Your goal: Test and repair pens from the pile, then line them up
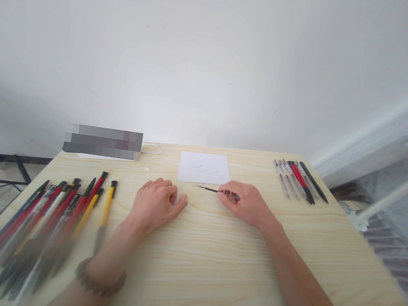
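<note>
My right hand (244, 202) pinches a pen refill (206, 189), thin and dark, just below the paper's lower right corner. Its tip points left, and a clearer section shows between my fingers; the rest is hidden by the hand. My left hand (155, 202) rests on the table left of the tip, fingers loosely curved and thumb apart, with nothing visible in it. A white sheet of paper (205, 168) with faint pen scribbles lies just beyond both hands.
A spread of red, yellow, black and clear pens (54, 218) covers the table's left side. Several more pens (299, 179) lie at the back right. A pixelated box-like object (102, 142) stands at the back left, against the white wall (217, 58).
</note>
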A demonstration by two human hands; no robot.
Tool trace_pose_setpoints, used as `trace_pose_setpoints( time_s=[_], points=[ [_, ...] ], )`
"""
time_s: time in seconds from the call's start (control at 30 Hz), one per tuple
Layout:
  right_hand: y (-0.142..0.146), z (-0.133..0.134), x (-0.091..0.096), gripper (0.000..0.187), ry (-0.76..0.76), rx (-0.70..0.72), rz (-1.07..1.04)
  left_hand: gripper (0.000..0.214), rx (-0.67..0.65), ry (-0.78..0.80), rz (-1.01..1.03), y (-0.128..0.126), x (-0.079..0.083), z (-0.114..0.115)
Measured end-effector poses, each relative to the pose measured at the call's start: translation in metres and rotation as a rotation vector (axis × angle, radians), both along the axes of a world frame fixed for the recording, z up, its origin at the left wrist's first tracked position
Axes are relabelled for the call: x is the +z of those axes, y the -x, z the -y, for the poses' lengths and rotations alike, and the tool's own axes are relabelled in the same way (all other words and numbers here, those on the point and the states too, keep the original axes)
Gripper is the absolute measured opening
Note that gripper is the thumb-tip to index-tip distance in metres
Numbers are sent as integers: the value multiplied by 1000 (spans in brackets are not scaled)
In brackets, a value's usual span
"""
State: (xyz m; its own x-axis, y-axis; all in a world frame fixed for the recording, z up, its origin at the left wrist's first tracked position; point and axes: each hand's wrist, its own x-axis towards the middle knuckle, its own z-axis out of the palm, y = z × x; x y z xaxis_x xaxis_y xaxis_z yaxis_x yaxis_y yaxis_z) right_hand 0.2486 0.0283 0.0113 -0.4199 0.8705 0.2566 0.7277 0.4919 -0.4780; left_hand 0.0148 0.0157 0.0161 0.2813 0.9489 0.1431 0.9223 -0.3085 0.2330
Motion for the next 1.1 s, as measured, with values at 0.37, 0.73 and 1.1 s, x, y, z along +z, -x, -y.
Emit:
trace_pose_setpoints(
  time_s=[0.37, 0.73, 1.1],
  points=[
    [0, 0, -1, 14, 11, 4, -4, 26, 80, -17, 115, 2, -3, -1],
    [3, 2, 1, 15, -18, 30, -6, 25, -140, 9, 469, 8, -6, -7],
    [11, 5, -1, 19, -39, 64, 6, 22, -141, 118, 528, 12, -14, -12]
  ],
)
